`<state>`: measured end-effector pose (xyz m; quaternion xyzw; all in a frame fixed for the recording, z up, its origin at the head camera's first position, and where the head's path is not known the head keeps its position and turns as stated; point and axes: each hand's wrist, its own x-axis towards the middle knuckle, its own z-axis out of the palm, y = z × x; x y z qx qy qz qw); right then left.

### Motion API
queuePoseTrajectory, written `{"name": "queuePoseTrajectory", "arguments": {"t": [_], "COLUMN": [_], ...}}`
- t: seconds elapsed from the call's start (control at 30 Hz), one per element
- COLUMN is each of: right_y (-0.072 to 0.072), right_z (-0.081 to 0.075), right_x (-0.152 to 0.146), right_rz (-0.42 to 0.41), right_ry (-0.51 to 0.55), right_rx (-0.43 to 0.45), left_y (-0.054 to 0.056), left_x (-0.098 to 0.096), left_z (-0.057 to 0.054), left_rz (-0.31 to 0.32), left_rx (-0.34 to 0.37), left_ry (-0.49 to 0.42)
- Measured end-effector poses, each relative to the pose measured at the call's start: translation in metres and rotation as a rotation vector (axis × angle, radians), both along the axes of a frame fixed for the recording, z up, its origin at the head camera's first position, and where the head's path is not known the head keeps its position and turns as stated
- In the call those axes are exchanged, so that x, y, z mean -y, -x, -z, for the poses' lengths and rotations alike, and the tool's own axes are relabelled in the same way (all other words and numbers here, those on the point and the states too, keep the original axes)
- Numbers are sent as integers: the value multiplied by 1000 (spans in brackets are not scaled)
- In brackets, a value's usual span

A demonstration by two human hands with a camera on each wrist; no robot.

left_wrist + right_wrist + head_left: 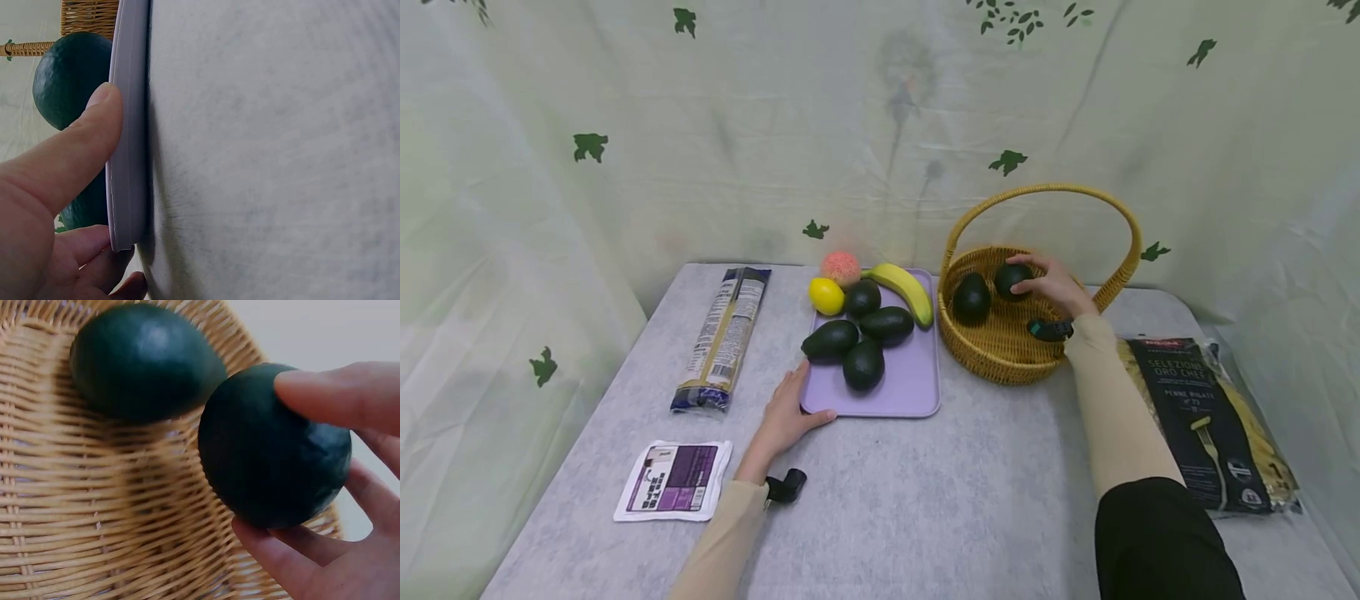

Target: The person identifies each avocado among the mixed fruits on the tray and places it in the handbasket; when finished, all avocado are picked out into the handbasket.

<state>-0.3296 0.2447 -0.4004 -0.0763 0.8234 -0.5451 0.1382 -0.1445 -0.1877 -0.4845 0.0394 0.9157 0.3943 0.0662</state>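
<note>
My right hand (pixel 1054 285) grips a dark green avocado (pixel 269 450) by its sides, thumb on one side and fingers on the other, inside the wicker basket (pixel 1000 367). Beside it in the basket lies another avocado (pixel 972 299). Spread at the near left corner of the lilac tray (pixel 904 400), my left hand (pixel 784 417) touches the rim, with the thumb along the front edge and the fingers along the left side. On the tray are several avocados (pixel 863 365), a banana (pixel 904 290), a yellow lemon (pixel 827 296) and a round pinkish fruit (pixel 841 268).
A long pasta packet (pixel 724 337) lies left of the tray, with a white and purple pouch (pixel 674 481) nearer the front. Right of the basket is a black penne bag (pixel 1206 425). The basket's tall handle (pixel 1045 188) arches over it; a patterned curtain hangs behind.
</note>
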Motion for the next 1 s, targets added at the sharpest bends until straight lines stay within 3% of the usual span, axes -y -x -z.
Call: {"name": "queuePoseTrajectory", "arguments": {"t": [0.13,0.3,0.53,0.73,1.0], "right_y": [4,5,9,10,2], "right_z": [10,14,18,18,9], "right_x": [-1,4,10,10,4], "right_rz": [-8,-45,-90,-69,-15], "right_ry": [-4,-38,-207,-226,-164], "right_rx": [48,48,-38,-39,-39], "left_y": [0,0,0,0,0], "left_x": [0,0,-1,-1,0], "left_z": [1,1,-1,0,1], "left_rz": [2,-3,1,3,4], "left_rx": [-5,-14,-8,-5,-12], "left_ry": [-1,1,6,7,8]}}
